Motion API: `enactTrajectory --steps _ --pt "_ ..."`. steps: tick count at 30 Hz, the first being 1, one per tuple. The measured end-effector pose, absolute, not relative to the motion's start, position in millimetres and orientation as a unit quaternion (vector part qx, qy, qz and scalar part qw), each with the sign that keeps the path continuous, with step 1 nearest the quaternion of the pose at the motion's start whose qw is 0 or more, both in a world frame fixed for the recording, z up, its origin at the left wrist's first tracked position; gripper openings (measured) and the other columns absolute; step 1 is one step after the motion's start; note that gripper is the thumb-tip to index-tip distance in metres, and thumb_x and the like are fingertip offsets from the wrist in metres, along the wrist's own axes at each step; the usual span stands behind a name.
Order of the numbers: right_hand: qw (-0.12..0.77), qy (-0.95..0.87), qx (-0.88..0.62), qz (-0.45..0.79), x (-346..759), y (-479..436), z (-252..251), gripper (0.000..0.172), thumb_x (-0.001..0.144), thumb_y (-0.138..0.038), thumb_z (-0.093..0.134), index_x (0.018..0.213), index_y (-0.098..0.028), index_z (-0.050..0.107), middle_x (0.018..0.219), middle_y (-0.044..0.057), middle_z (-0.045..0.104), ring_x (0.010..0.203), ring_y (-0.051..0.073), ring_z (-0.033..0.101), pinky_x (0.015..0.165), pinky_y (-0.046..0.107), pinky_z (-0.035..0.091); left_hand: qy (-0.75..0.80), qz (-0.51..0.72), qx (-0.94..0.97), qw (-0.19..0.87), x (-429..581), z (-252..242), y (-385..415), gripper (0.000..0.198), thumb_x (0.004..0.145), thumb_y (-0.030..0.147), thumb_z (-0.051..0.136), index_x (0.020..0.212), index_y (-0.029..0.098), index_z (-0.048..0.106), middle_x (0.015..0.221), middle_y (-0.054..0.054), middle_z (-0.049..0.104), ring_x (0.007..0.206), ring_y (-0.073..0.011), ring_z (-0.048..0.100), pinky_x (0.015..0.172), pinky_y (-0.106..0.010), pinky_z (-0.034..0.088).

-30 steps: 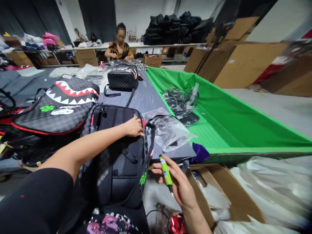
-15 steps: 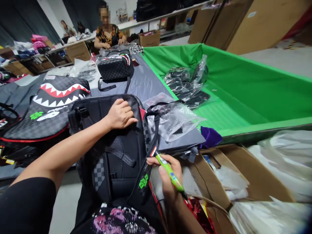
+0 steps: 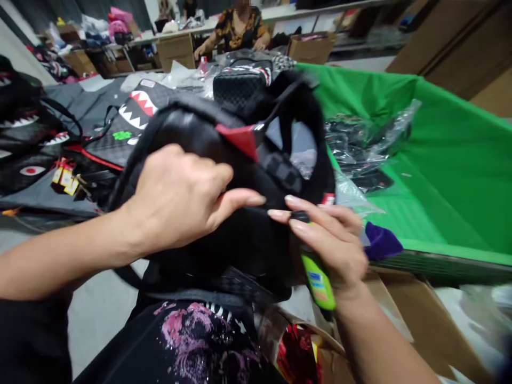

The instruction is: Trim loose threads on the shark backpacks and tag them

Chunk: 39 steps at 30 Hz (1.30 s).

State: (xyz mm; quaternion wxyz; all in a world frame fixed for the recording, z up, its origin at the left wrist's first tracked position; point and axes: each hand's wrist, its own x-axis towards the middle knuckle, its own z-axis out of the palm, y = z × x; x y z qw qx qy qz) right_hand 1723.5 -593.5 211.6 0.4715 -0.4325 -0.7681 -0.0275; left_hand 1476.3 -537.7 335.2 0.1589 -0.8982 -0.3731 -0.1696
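Observation:
A black backpack (image 3: pixel 236 240) with checkered trim is tilted up in front of my lap, blurred by motion. My left hand (image 3: pixel 176 192) is curled on the backpack's upper part, thumb pointing right; its fingertips are hidden in the fabric. Below a red triangular piece (image 3: pixel 242 140) at the side, my right hand (image 3: pixel 334 234) is closed around a lime-green pen-shaped tool (image 3: pixel 318 282) with black ends and a label. The fingertips of that hand come close to the backpack's side. A strap loops above, at the right.
Shark-mouth backpacks (image 3: pixel 138 109) lie on the grey table at left, with another black backpack (image 3: pixel 236 88) behind. A green-lined bin (image 3: pixel 448 160) holds plastic-wrapped items (image 3: pixel 360 154). Cardboard boxes (image 3: pixel 420 314) stand at lower right. A person (image 3: pixel 240 26) sits across the table.
The backpack has tipped up, and its strap has swung upward. My left hand moved lower and nearer; my right hand rose toward the backpack's side with the tool. The view turned left.

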Motion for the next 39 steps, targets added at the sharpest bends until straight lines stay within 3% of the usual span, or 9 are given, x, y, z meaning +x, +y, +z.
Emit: enactTrajectory --steps 4,8,13,20,23,26,30,34,39 --pt "0.374 -0.872 -0.312 -0.057 1686.2 -560.4 175.3 0.042 0.093 -0.014 0.051 0.134 -0.026 0.049 0.119 0.007 0.070 0.116 0.022 0.063 0.096 0.045 0.047 -0.408 -0.084 -0.904 0.100 1416.8 242.2 -537.2 0.028 0.092 0.044 0.055 0.094 0.017 0.065 0.081 -0.005 0.069 0.077 -0.0209 0.067 0.066 -0.032 0.046" --pt "0.455 -0.820 -0.347 0.009 1646.4 -553.7 167.5 0.038 0.090 -0.018 0.057 0.128 -0.023 0.052 0.102 0.006 0.075 0.103 0.023 0.069 0.096 0.046 0.048 -0.403 -0.129 -0.899 0.112 1383.8 187.3 -537.4 0.019 0.093 0.024 0.054 0.108 0.018 0.063 0.100 -0.007 0.070 0.089 -0.0205 0.065 0.073 -0.032 0.045" --pt "0.556 -0.692 -0.435 0.147 1613.1 -569.4 188.1 0.032 0.096 -0.024 0.048 0.128 -0.024 0.049 0.091 0.004 0.074 0.092 0.022 0.071 0.093 0.047 0.051 -0.355 -0.193 -0.904 0.138 1390.1 180.7 -541.7 0.024 0.096 0.016 0.045 0.113 0.017 0.062 0.116 -0.011 0.067 0.101 -0.0208 0.063 0.076 -0.033 0.044" --pt "0.529 -0.775 -0.344 -0.007 1586.2 -540.3 165.6 0.048 0.087 -0.017 0.059 0.134 -0.026 0.051 0.105 0.007 0.071 0.088 0.023 0.070 0.078 0.038 0.058 -0.308 -0.232 -0.922 0.040 1399.6 202.6 -520.5 0.024 0.096 0.023 0.043 0.101 0.017 0.066 0.101 -0.007 0.071 0.088 -0.0180 0.064 0.071 -0.031 0.044" --pt "0.532 -0.791 -0.302 -0.013 1590.9 -534.8 158.2 0.056 0.084 -0.012 0.059 0.138 -0.025 0.049 0.100 0.008 0.071 0.085 0.023 0.070 0.076 0.041 0.058 -0.358 -0.280 -0.891 0.019 1394.2 222.5 -499.5 0.022 0.095 0.026 0.046 0.105 0.018 0.064 0.110 -0.009 0.068 0.103 -0.0213 0.060 0.085 -0.034 0.044" --pt "0.530 -0.793 -0.301 -0.020 1591.9 -540.1 156.9 0.060 0.080 -0.008 0.059 0.137 -0.024 0.050 0.101 0.009 0.070 0.089 0.025 0.067 0.078 0.045 0.057 -0.355 -0.251 -0.900 0.023 1401.8 230.9 -470.6 0.053 0.086 0.035 0.063 0.134 0.020 0.048 0.139 -0.015 0.051 0.128 -0.0314 0.044 0.100 -0.045 0.035" --pt "0.494 -0.804 -0.329 0.026 1594.5 -551.6 154.0 0.046 0.082 -0.019 0.058 0.128 -0.020 0.058 0.095 0.010 0.067 0.084 0.026 0.064 0.078 0.048 0.053 -0.382 -0.155 -0.911 0.006 1427.0 217.6 -436.0 0.113 0.071 0.041 0.077 0.154 0.015 0.005 0.135 -0.021 0.050 0.124 -0.0364 0.045 0.102 -0.046 0.030" --pt "0.474 -0.798 -0.356 0.111 1609.1 -549.7 148.1 0.041 0.088 -0.031 0.054 0.127 -0.021 0.055 0.100 0.010 0.069 0.089 0.027 0.067 0.078 0.045 0.054 -0.390 -0.118 -0.913 0.012 1440.9 203.6 -422.9 0.118 0.070 0.043 0.078 0.154 0.014 0.000 0.136 -0.021 0.049 0.122 -0.0348 0.046 0.102 -0.044 0.032" --pt "0.533 -0.634 -0.500 0.251 1615.5 -540.9 152.7 0.032 0.089 -0.036 0.059 0.118 -0.027 0.047 0.091 0.004 0.074 0.074 0.020 0.072 0.068 0.034 0.056 -0.382 -0.108 -0.916 0.055 1441.6 202.6 -432.8 0.121 0.071 0.049 0.075 0.154 0.013 -0.005 0.157 -0.023 0.017 0.143 -0.0411 0.017 0.113 -0.058 0.013"
